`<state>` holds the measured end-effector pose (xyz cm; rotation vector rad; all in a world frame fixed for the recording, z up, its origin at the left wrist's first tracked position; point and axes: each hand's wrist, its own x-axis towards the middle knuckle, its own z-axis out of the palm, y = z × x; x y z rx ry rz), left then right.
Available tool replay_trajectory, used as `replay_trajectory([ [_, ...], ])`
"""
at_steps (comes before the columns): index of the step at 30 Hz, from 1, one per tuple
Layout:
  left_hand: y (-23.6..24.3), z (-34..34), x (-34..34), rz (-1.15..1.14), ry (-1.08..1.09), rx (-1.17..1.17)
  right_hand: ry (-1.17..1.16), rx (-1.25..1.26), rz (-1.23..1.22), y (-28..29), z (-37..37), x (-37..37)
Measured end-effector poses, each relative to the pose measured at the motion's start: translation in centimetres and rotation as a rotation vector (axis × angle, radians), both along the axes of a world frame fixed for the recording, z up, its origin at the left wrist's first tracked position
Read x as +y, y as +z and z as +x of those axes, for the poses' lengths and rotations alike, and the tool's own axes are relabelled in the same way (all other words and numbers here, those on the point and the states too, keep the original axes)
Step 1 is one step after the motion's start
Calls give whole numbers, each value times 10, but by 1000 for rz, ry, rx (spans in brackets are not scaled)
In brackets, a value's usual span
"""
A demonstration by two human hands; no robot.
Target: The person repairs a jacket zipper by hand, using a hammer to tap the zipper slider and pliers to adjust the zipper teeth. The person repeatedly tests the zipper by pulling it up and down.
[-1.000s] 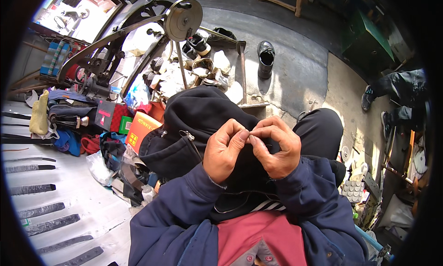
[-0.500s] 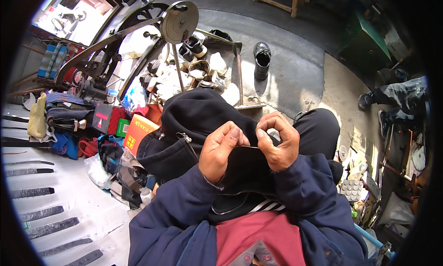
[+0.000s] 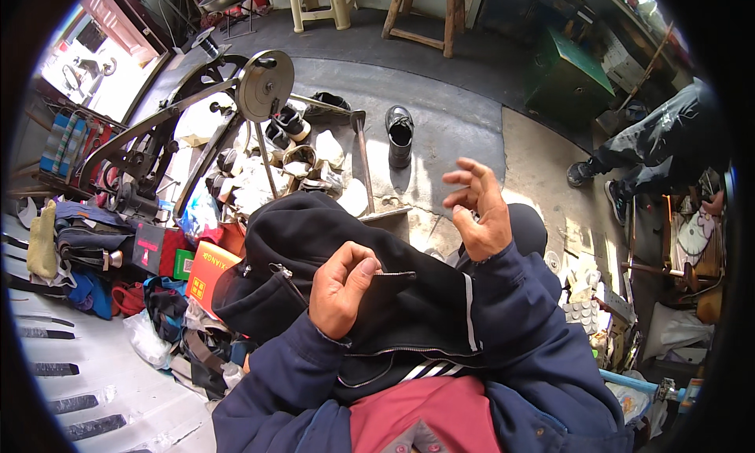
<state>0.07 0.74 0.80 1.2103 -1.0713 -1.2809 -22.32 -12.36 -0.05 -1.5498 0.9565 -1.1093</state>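
My left hand is closed on one end of a metal zipper of a black jacket spread over my lap, its thumb and fingertips pinched together. My right hand is raised off the cloth, fingers apart and curved, holding nothing. A second zipper runs along the jacket's lower part near white stripes. A zipper pull shows on the left side of the garment.
A treadle machine stands ahead-left among piled shoes. A loose black shoe rests on the floor. Another person's legs are at right, below a green box. Bags and cloths heap at left beside a pale board.
My right hand has let go of the zipper, lifted and opened. My left hand has moved slightly left and down, still gripping. The view has tilted up, showing more stools at the back.
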Motion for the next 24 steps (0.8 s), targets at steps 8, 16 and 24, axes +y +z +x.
replay_trajectory([
  [8, 21, 6, 17, -29, -34, -166, -98, 432, -47, 46, -30, -34],
  [16, 39, 31, 33, -197, -38, -574, -1, 647, -228, 61, 26, -81],
  [24, 39, 44, 24, -113, -7, -655, 223, 898, 2, -105, 111, -205],
])
